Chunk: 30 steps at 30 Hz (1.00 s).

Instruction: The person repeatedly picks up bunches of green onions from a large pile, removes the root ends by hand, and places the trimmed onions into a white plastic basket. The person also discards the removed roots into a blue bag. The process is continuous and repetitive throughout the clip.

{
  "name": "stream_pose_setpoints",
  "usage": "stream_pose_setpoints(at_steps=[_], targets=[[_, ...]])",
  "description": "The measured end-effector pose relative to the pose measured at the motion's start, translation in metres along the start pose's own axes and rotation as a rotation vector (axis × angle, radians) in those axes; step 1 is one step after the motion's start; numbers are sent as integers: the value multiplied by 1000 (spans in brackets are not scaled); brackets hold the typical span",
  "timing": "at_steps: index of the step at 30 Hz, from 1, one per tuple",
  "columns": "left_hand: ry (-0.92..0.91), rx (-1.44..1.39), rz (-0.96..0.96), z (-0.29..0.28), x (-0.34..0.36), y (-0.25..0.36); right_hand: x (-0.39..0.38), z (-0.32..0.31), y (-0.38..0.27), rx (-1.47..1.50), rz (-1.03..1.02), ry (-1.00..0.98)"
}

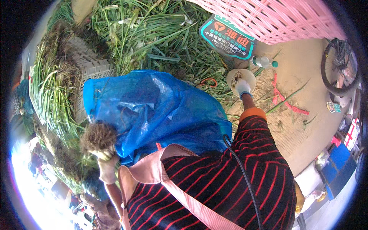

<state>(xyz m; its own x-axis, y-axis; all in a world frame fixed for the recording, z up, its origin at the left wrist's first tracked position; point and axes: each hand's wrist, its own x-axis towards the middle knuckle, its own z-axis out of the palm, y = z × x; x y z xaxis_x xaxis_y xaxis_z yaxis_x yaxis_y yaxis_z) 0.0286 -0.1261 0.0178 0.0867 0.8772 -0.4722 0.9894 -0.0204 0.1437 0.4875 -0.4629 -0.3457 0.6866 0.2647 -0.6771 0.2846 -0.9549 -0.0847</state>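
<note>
My left hand [107,168], in a whitish glove, is closed round the pale stalks of a scallion bunch [99,137]. Its brown, tangled roots point away from me, at the left edge of the blue plastic sheet [172,105] over my lap. My right hand [242,86], gloved in white with a blue cuff, reaches down into a small round cream-coloured bowl [251,78]. Dark bits lie in the bowl beside the glove. The right fingers are too small and unclear to read.
Loose green leaves [149,34] heap up ahead. Rooted green bunches [53,96] lie on a grey crate [97,69] at left. A clear bottle [262,61], red string [279,96], a sign board [228,37], a pink basket [276,17] and a wheel [326,73] stand or lie right.
</note>
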Motion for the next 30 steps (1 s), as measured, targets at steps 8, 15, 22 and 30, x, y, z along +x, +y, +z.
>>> stream_pose_setpoints(at_steps=[8, 15, 22, 30], targets=[[31, 20, 7, 0, 2, 18, 31, 19, -4, -204, -150, -75], [49, -9, 19, -1, -4, 23, 18, 27, 47, 825, -125, -73], [107, -171, 147, 1, 36, 58, -10, 10, 71, 1730, -55, -266], [61, -145, 60, -10, 1, 1, -87, -84, 3, 1709, -392, -289]])
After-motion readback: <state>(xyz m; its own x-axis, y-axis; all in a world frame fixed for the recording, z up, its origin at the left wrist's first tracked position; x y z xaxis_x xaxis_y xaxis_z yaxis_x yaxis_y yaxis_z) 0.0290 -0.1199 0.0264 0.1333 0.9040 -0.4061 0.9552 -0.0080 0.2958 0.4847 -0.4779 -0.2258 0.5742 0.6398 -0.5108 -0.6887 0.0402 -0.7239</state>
